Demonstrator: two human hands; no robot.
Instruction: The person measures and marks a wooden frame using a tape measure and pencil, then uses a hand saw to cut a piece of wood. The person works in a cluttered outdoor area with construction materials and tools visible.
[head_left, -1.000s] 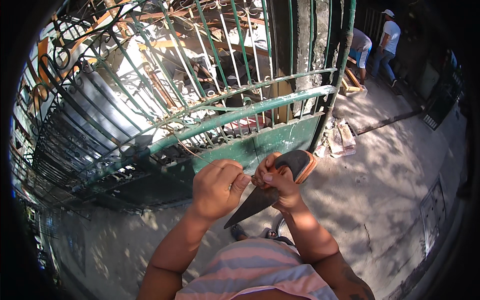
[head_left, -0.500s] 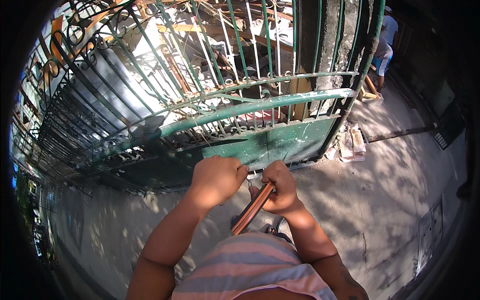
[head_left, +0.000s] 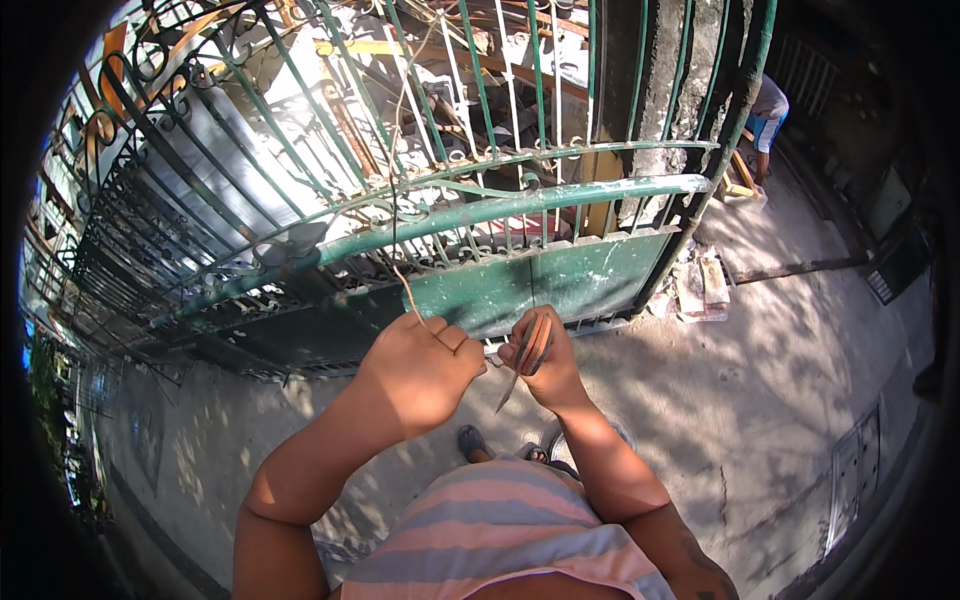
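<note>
Wire [head_left: 407, 284] is running down past the green gate [head_left: 560, 203] to the left hand [head_left: 420, 375], whose grip is squeezing it. The right hand [head_left: 556, 375] is clamping a saw [head_left: 538, 340]. Both seem to be working the wire, probably needing steady holding next.

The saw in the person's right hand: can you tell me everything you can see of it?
The saw is seen nearly edge-on. Its handle shows orange and dark layers; whether it is wood or plastic is unclear. The thin, grey, metal-looking blade appears as a narrow sliver pointing down and slightly left in the picture; its teeth cannot be made out. The right hand grips it off the ground, and the left hand is nearby, apparently not touching it.
</note>
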